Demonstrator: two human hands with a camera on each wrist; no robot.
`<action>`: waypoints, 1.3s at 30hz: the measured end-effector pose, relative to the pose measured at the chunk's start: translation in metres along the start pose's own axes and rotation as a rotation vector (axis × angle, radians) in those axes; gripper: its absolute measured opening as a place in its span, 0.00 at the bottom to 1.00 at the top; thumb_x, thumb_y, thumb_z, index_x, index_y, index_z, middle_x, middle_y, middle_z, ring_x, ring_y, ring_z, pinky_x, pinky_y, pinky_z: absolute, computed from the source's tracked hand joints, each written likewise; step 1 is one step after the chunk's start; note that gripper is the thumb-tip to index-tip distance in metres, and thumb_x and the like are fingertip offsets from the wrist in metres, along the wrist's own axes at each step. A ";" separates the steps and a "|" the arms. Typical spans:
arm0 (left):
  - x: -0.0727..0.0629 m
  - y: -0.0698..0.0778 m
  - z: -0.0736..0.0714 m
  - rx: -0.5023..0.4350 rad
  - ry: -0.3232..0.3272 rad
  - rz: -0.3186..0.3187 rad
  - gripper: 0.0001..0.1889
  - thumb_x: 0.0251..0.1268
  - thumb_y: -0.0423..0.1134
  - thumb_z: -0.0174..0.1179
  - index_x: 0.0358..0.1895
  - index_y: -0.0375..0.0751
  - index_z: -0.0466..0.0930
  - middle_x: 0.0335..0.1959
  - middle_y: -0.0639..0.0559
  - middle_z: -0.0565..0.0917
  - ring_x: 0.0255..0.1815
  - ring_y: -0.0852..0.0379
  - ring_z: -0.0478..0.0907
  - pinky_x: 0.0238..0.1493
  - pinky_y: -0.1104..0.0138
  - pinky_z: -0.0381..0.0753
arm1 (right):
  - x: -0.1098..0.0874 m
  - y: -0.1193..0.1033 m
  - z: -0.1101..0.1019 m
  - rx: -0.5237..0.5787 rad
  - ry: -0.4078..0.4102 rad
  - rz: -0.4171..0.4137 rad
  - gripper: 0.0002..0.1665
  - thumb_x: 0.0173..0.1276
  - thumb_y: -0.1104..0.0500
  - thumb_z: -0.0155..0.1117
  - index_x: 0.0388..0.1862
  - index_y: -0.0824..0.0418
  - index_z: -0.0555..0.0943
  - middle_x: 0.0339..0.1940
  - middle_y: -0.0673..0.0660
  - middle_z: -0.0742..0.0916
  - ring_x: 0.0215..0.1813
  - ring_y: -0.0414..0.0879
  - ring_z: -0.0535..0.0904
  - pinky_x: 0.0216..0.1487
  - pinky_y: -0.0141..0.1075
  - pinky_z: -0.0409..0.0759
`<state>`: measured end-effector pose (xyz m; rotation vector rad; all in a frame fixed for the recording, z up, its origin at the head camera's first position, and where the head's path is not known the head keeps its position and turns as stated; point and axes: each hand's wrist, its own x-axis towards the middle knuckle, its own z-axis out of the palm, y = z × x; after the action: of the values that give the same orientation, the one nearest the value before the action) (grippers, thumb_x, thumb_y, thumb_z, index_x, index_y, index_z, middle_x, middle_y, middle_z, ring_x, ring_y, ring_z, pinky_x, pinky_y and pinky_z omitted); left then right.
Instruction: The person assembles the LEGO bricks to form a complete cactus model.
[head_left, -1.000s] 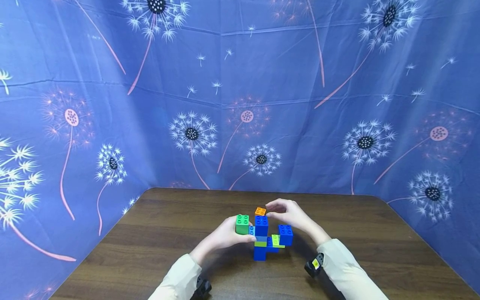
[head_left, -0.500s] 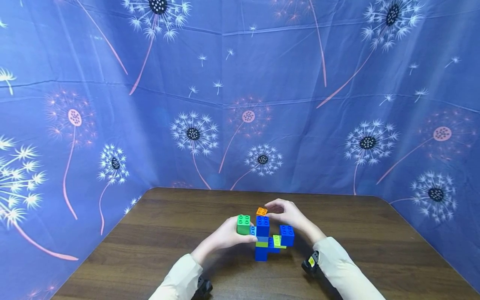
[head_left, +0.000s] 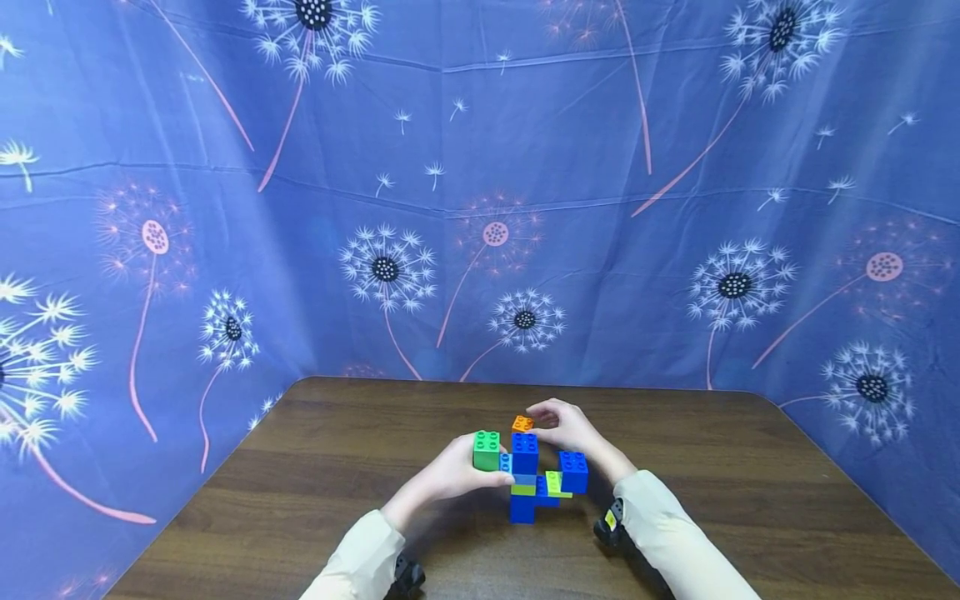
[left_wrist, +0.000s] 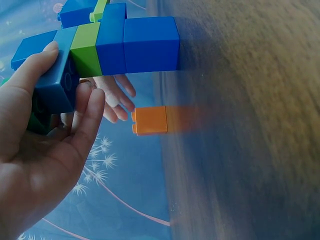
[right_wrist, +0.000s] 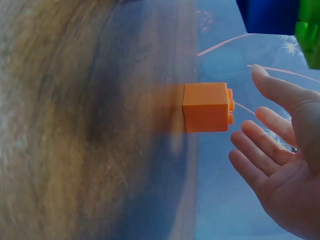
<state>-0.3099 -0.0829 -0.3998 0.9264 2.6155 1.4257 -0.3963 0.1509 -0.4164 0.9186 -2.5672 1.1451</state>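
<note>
My left hand [head_left: 453, 468] holds a toy-brick build, its thumb pressed on a lighter blue brick [left_wrist: 56, 80] and its fingers underneath. That build stacks dark blue bricks [head_left: 525, 450] with a lime layer [left_wrist: 86, 49]. A green brick [head_left: 486, 454] tops its left side, and a dark blue brick [head_left: 573, 473] sits on its right arm. Behind the build an orange brick [right_wrist: 206, 107] stands upright on the table, studs up. My right hand [head_left: 568, 427], fingers spread and thumb apart, hovers just above and beside the orange brick, with nothing in its grasp.
The wooden table [head_left: 300, 492] reaches back to a blue dandelion-print cloth [head_left: 600, 275], which also hangs along both sides. A black camera sits on the left wrist [head_left: 407, 575] and another on the right wrist [head_left: 611, 525].
My right hand and forearm have shifted slightly left, close by the orange brick. The left hand and the build have stayed nearly still.
</note>
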 end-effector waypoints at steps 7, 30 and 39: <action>0.001 -0.001 0.000 -0.033 -0.012 -0.015 0.16 0.53 0.44 0.69 0.40 0.42 0.77 0.29 0.56 0.83 0.27 0.65 0.77 0.34 0.70 0.77 | 0.003 0.008 0.008 -0.027 -0.016 0.026 0.23 0.54 0.66 0.69 0.49 0.74 0.77 0.45 0.69 0.84 0.45 0.59 0.82 0.47 0.46 0.80; 0.000 -0.001 0.001 -0.019 -0.014 -0.026 0.17 0.53 0.46 0.69 0.42 0.42 0.77 0.31 0.56 0.83 0.28 0.65 0.78 0.34 0.70 0.78 | -0.003 0.009 0.006 -0.039 -0.047 0.059 0.20 0.55 0.67 0.69 0.46 0.73 0.79 0.39 0.64 0.81 0.43 0.58 0.83 0.46 0.46 0.81; -0.001 0.000 0.001 -0.039 -0.025 -0.041 0.17 0.53 0.46 0.69 0.43 0.43 0.77 0.32 0.55 0.83 0.29 0.63 0.79 0.35 0.70 0.79 | -0.005 0.006 0.002 -0.057 -0.102 0.094 0.23 0.57 0.64 0.68 0.50 0.73 0.78 0.45 0.68 0.83 0.46 0.60 0.82 0.48 0.48 0.80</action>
<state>-0.3092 -0.0826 -0.4007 0.8755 2.5639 1.4403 -0.3953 0.1548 -0.4234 0.8734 -2.7363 1.0693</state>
